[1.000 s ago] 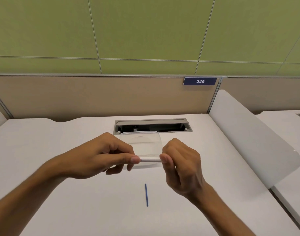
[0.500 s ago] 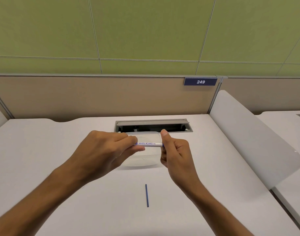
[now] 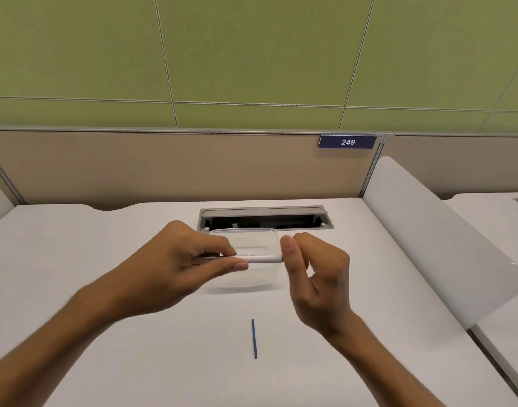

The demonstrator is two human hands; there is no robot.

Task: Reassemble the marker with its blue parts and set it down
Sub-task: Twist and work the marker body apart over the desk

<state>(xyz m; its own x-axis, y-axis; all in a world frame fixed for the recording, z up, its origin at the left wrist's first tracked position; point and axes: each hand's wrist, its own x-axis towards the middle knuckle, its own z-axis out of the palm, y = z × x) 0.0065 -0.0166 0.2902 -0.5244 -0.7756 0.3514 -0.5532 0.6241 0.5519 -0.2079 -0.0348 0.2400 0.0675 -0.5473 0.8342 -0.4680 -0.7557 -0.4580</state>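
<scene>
My left hand (image 3: 184, 259) pinches the white marker barrel (image 3: 263, 259), which lies level and points right, above a clear plastic container (image 3: 246, 277). The right hand (image 3: 313, 274) hovers at the barrel's right end with its thumb against the tip and fingers loosely curled; I cannot tell whether it holds a small part. A thin blue rod (image 3: 254, 338), the marker's ink core, lies on the white desk (image 3: 104, 333) nearer to me, apart from both hands.
A cable tray slot (image 3: 265, 220) is set into the desk behind the container. A beige partition with a "249" plate (image 3: 347, 141) closes the back. A white curved divider (image 3: 434, 245) stands along the right side.
The marker has come lower again after being raised. My right hand has loosened off the barrel's right end, its fingers now spread, with only the thumb near the tip.
</scene>
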